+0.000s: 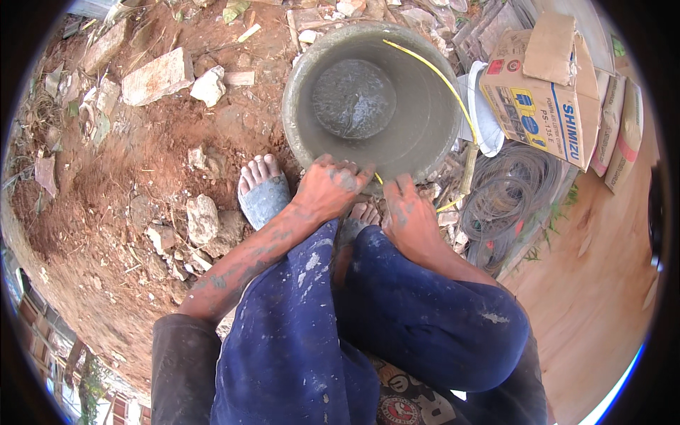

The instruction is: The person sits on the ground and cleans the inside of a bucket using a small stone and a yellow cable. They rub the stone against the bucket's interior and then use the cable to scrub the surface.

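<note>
A grey, cement-smeared bucket (301, 134) stands on the ground just beyond my feet, with a wet grey layer on its bottom. A thin yellow cord (440, 76) crosses its far rim and runs down along the right side. More of the cord shows between my hands and to the right of them. At the near rim, my left hand (331, 188) is closed, its fingertips pinching the cord. Close beside it, my right hand (411, 216) has its fingers bent together at the cord's other side. Grey smears cover both hands, and the fingers partly hide the cord.
A cardboard box (542, 99) stands right of the bucket, above a coil of dark wire (506, 198). Broken stones (203, 219) and a tile piece (158, 76) lie on red soil to the left. A brown board (588, 262) spans the right side.
</note>
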Demonstrator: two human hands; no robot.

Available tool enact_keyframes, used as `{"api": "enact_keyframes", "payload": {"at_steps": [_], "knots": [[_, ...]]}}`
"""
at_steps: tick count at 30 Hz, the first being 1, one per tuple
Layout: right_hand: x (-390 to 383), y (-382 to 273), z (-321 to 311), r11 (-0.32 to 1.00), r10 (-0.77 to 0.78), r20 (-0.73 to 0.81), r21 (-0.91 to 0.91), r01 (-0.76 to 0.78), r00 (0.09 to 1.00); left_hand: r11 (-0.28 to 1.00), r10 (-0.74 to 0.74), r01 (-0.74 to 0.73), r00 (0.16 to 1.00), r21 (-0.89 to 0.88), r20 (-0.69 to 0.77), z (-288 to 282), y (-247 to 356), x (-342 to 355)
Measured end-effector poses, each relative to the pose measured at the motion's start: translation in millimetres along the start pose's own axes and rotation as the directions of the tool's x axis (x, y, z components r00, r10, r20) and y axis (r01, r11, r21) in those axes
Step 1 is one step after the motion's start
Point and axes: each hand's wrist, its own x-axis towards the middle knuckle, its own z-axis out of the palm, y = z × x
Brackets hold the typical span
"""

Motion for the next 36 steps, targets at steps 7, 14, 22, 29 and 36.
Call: {"api": "enact_keyframes", "payload": {"at_steps": [7,14,22,29,36], "knots": [[-4,9,5,1.0,-0.02,-0.005,-0.007,0.02,1.0,0.999,-0.039,0.042,0.991,-0.021,0.128,-6,2,8],[-2,20,15,0.99,0.015,0.023,-0.144,-0.011,1.0,0.996,-0.03,0.037,0.996,-0.08,0.082,-8,-2,14],[-4,38,30,0.985,0.016,-0.042,-0.169,-0.023,0.999,0.996,-0.038,0.05,0.988,-0.07,0.153,-5,-2,31],[-3,55,24,0.984,-0.099,-0.233,-0.167,0.061,0.967,0.977,-0.105,0.135,0.979,-0.164,0.177,-12,1,51],[-4,49,33,0.994,-0.002,-0.319,-0.104,-0.033,0.948,0.974,-0.122,0.149,0.98,-0.171,0.159,-13,9,51]]}}
